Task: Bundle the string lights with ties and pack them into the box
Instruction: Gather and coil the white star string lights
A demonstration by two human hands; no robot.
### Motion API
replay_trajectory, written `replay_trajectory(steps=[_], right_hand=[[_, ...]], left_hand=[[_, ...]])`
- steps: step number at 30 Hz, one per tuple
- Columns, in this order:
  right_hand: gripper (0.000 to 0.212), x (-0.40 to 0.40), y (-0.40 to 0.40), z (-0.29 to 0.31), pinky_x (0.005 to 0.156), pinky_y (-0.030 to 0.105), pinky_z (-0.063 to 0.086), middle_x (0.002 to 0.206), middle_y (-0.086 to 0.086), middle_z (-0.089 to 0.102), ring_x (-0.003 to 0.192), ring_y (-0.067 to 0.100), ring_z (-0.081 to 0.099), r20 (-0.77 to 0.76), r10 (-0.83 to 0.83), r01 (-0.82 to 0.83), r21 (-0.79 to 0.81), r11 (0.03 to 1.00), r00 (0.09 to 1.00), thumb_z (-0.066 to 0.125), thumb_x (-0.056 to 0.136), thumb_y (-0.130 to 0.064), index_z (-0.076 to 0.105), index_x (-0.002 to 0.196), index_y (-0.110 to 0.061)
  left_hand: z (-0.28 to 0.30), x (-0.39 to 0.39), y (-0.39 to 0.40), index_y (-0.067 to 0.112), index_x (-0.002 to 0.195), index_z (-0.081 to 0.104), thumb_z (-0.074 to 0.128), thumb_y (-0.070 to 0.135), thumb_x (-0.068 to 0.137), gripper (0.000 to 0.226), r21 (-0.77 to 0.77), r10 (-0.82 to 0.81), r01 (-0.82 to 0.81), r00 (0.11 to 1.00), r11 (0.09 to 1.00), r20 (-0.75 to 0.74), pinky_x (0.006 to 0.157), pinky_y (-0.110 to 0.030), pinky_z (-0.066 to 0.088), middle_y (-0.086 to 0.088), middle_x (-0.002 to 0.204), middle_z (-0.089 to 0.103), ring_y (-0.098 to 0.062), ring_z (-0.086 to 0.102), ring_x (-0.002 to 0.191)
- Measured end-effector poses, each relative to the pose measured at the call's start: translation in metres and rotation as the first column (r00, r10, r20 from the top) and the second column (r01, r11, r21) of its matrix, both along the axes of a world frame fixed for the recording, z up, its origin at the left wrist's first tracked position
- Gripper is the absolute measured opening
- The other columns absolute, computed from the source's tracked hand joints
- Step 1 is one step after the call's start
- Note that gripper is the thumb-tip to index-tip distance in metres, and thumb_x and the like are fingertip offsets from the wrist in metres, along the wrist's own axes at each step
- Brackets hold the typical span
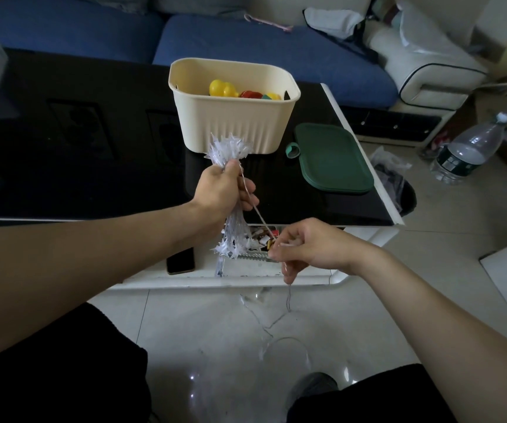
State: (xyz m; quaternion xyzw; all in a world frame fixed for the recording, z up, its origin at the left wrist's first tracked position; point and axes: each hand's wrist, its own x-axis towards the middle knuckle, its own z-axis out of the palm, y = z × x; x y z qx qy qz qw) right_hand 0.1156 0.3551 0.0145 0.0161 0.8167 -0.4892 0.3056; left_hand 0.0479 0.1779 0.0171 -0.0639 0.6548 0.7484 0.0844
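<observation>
My left hand grips the middle of a bundle of white star-shaped string lights; stars stick out above my fist and more hang below it. A thin wire runs taut from the bundle down to my right hand, which pinches it; the loose end trails to the floor. The cream box stands on the black table just behind the bundle, with yellow and red toys inside. Its green lid lies to the right of it.
A dark phone lies on the table's lower white shelf. A blue sofa runs behind the table. A large plastic water bottle stands on the tiled floor at the right, beside a plastic bag.
</observation>
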Motion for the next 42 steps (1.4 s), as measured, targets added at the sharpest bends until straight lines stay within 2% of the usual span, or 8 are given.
replay_trajectory(steps=[5, 10, 15, 19, 25, 30, 37, 42], right_hand=[[0.03, -0.002, 0.004, 0.002, 0.072, 0.036, 0.059, 0.064, 0.011, 0.064, 0.065, 0.03, 0.071, 0.088, -0.113, 0.119, -0.076, 0.99, 0.99, 0.078, 0.086, -0.016, 0.067, 0.107, 0.003], [0.038, -0.004, 0.008, 0.002, 0.061, 0.03, 0.058, 0.059, 0.002, 0.06, 0.051, 0.018, 0.061, 0.15, -0.247, 0.251, -0.004, 0.968, 0.957, 0.082, 0.081, -0.036, 0.072, 0.103, -0.007], [0.052, -0.007, 0.014, 0.001, 0.053, 0.026, 0.049, 0.056, 0.001, 0.051, 0.049, 0.014, 0.048, 0.088, -0.293, 0.286, 0.091, 0.954, 0.952, 0.078, 0.08, -0.051, 0.072, 0.1, -0.003], [0.047, -0.012, 0.019, -0.004, 0.062, 0.031, 0.041, 0.056, -0.001, 0.048, 0.056, 0.017, 0.045, 0.002, -0.335, 0.329, 0.187, 0.926, 0.942, 0.074, 0.085, -0.052, 0.07, 0.09, -0.005], [0.024, -0.008, 0.017, -0.009, 0.059, 0.027, 0.052, 0.06, 0.002, 0.054, 0.052, 0.014, 0.051, -0.085, -0.21, 0.225, 0.231, 0.947, 0.974, 0.063, 0.098, -0.026, 0.064, 0.077, -0.015], [0.031, -0.005, 0.007, -0.008, 0.058, 0.026, 0.05, 0.059, -0.005, 0.06, 0.048, 0.009, 0.053, -0.127, -0.064, 0.096, 0.258, 0.961, 0.99, 0.069, 0.094, -0.031, 0.065, 0.069, -0.013], [0.015, -0.002, -0.005, -0.013, 0.066, 0.031, 0.053, 0.069, -0.007, 0.068, 0.058, 0.008, 0.058, -0.149, 0.103, -0.061, 0.263, 0.963, 0.983, 0.072, 0.092, -0.029, 0.074, 0.08, -0.021], [0.012, 0.0, -0.011, -0.012, 0.074, 0.027, 0.057, 0.098, -0.011, 0.074, 0.076, 0.001, 0.062, -0.167, 0.223, -0.168, 0.293, 0.941, 0.96, 0.067, 0.096, -0.024, 0.077, 0.096, -0.031]], left_hand=[[-0.002, -0.001, 0.0, 0.01, 0.087, 0.048, 0.036, 0.021, 0.106, 0.025, 0.033, 0.008, -0.007, 1.0, 0.999, -0.001, 0.049, -0.03, 0.046, -0.003, 0.061, 0.048, -0.017, 0.05, 0.046], [-0.004, -0.004, -0.001, 0.011, 0.083, 0.047, 0.037, 0.019, 0.104, 0.024, 0.025, 0.024, -0.025, 1.0, 0.999, 0.018, 0.048, -0.029, 0.042, -0.002, 0.059, 0.042, -0.015, 0.044, 0.045], [-0.008, -0.005, 0.001, 0.012, 0.085, 0.044, 0.036, 0.02, 0.104, 0.023, -0.022, 0.097, -0.098, 0.995, 0.995, -0.015, 0.047, -0.027, 0.038, -0.002, 0.061, 0.037, -0.014, 0.038, 0.05], [-0.011, -0.01, -0.001, 0.011, 0.085, 0.042, 0.034, 0.02, 0.104, 0.023, -0.052, 0.193, -0.196, 0.98, 0.979, -0.053, 0.046, -0.028, 0.035, -0.001, 0.058, 0.036, -0.014, 0.035, 0.049], [-0.01, -0.01, -0.002, 0.009, 0.088, 0.044, 0.035, 0.018, 0.104, 0.021, -0.013, 0.167, -0.167, 0.986, 0.986, -0.031, 0.048, -0.029, 0.045, -0.002, 0.057, 0.037, -0.015, 0.04, 0.047], [-0.005, -0.006, 0.0, 0.009, 0.089, 0.048, 0.036, 0.019, 0.105, 0.021, 0.059, 0.118, -0.119, 0.993, 0.991, 0.023, 0.053, -0.035, 0.054, -0.004, 0.06, 0.052, -0.016, 0.052, 0.044], [-0.006, -0.002, 0.003, 0.015, 0.079, 0.043, 0.037, 0.024, 0.104, 0.027, -0.007, 0.029, -0.029, 0.999, 1.0, -0.017, 0.044, -0.029, 0.039, 0.0, 0.058, 0.036, -0.013, 0.035, 0.045], [-0.004, -0.004, 0.002, 0.014, 0.082, 0.045, 0.037, 0.023, 0.104, 0.025, 0.003, 0.03, -0.03, 0.999, 1.0, 0.019, 0.045, -0.029, 0.037, 0.002, 0.056, 0.036, -0.012, 0.034, 0.043]])
